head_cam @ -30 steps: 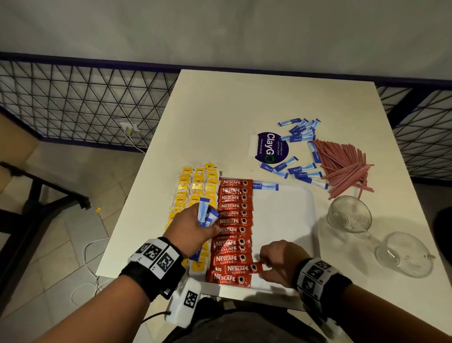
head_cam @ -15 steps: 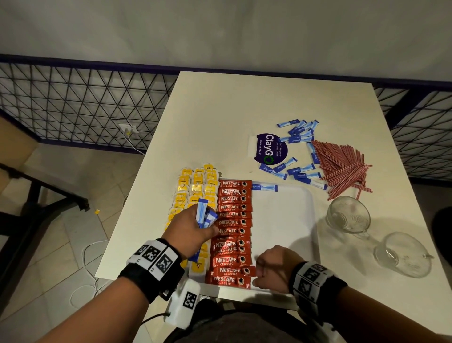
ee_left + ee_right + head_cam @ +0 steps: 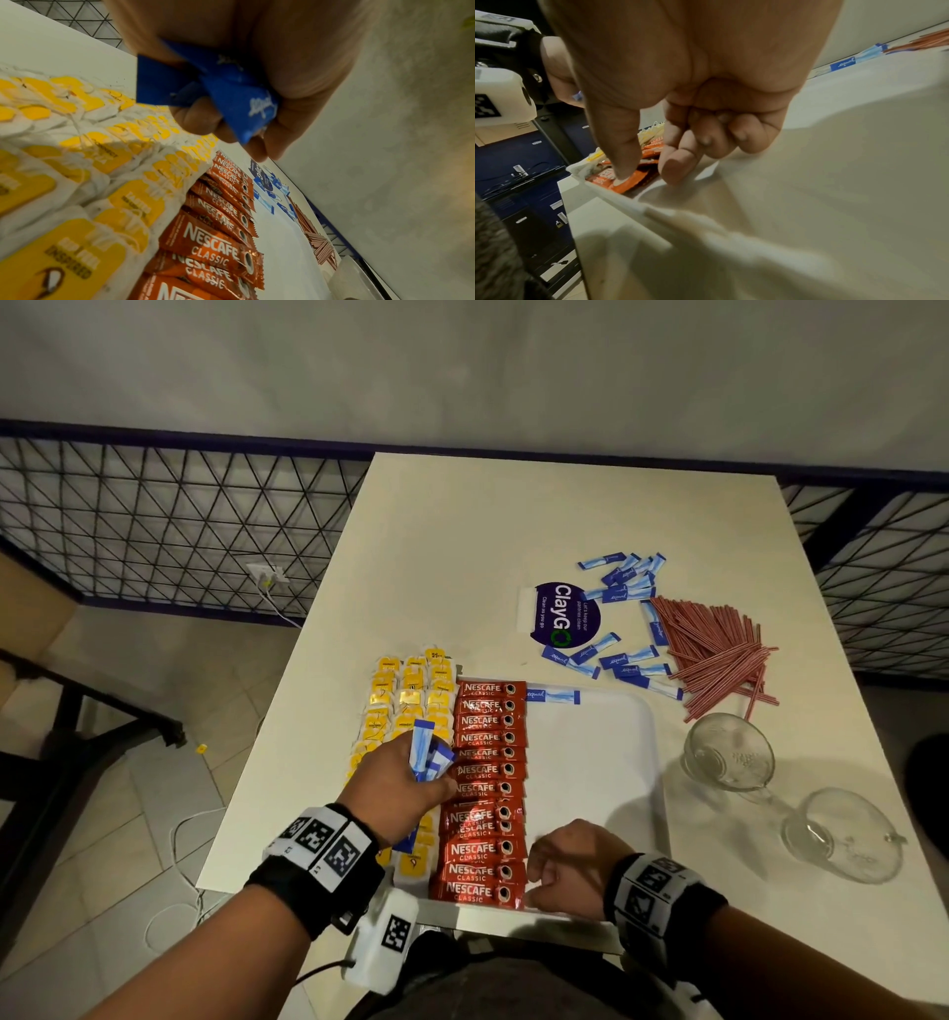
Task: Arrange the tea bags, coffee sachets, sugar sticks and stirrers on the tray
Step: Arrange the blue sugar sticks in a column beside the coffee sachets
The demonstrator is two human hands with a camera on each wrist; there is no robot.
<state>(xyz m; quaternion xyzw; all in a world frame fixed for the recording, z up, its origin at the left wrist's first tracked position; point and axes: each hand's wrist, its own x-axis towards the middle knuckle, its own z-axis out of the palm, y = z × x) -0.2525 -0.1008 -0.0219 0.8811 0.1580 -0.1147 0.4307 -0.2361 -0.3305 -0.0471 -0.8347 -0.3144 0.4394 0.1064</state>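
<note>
My left hand [image 3: 411, 783] hovers over the tea bags [image 3: 411, 695] and grips a bunch of blue sugar sticks [image 3: 425, 748], seen close up as sugar sticks [image 3: 231, 95] in the left wrist view. Red coffee sachets [image 3: 488, 752] lie in one column on the white tray [image 3: 590, 762], right of the yellow tea bags. One sugar stick [image 3: 553, 696] lies at the tray's far edge. My right hand [image 3: 536, 883] sits at the tray's near edge. Its thumb [image 3: 621, 152] presses the end of the nearest sachet [image 3: 631, 183]; the other fingers are mostly curled.
Loose sugar sticks [image 3: 626, 660] and a heap of red stirrers [image 3: 714, 649] lie on the table beyond the tray. Right of the tray lie two glass cups [image 3: 729, 752] [image 3: 842, 834]. A purple ClayGo sticker [image 3: 562, 621] is on the tabletop. The table's left edge runs beside the tea bags.
My right hand has slid a sachet that stuck out to the right back into the column and has drawn in toward the tray's near edge. The left hand has hardly moved.
</note>
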